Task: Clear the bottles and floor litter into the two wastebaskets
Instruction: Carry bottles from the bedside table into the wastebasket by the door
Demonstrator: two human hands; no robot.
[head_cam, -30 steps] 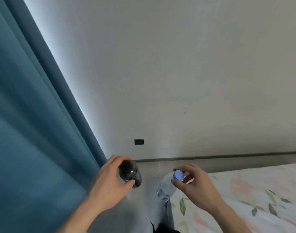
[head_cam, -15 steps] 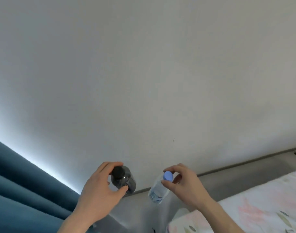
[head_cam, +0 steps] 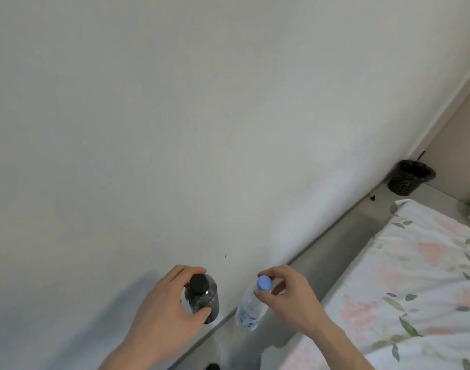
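Down at six o'clock, between the white wall (head_cam: 202, 129) and the floral bed (head_cam: 415, 276), I carry both bottles by their tops. My left hand (head_cam: 164, 313) has its fingers (head_cam: 186, 271) curled round the shoulder of the dark bottle (head_cam: 206, 303), just under its black cap (head_cam: 198, 283). My right hand (head_cam: 295, 300) pinches the neck of the clear water bottle (head_cam: 248, 311), below the blue cap (head_cam: 264, 283), and the body hangs down and toward seven o'clock.

Both look like thin plastic: light, smooth, easy to dent. I judge the clear one nearly empty, so it will swing freely; the stiff neck ring is the sound place to hold it. The dark one seems wider, so a wrap round the shoulder suits it better than a pinch.

A black mesh wastebasket (head_cam: 410, 180) stands on the floor (head_cam: 335, 249) at two o'clock, in the corner beyond the bed, well apart from my hands.

Compared with half a second ago, the blue curtain has left the view, the basket has come into sight, and my grips are unchanged.
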